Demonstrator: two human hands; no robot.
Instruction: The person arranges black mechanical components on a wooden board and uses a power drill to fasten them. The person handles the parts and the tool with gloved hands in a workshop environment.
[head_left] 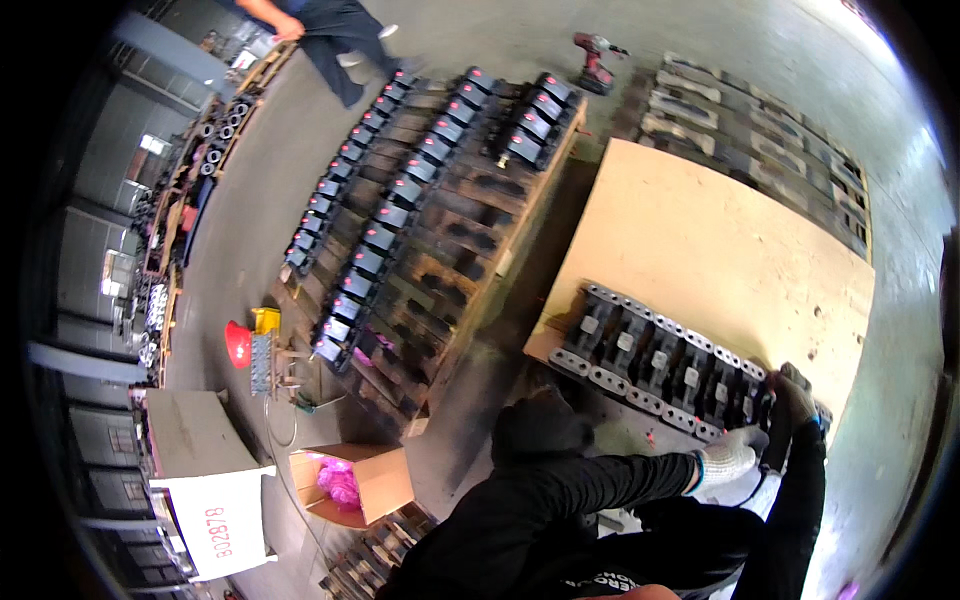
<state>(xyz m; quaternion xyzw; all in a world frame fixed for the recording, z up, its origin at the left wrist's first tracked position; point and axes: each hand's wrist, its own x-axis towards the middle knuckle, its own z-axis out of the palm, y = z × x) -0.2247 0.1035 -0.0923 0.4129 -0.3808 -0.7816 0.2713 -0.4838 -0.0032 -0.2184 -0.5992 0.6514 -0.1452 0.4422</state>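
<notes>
A row of dark metal blocks (660,365) with light grey, holed end flanges lies across the tan board in front of me. Both my hands are gloved and meet at the row's right end. My left hand (730,460), in a white knit glove, curls against the near side of a black block (777,440). My right hand (795,398) is closed over the far side of that same block, beside the last flanges. The gloves hide part of the block, and I cannot tell whether it is apart from the row.
Left of the board (720,230), a wooden pallet (480,215) carries rows of black parts. A red cordless driver (594,65) stands behind it. Slatted pieces (760,130) lie beyond the board. An open carton (385,480) holds pink plastic. Another person (335,35) stands far left.
</notes>
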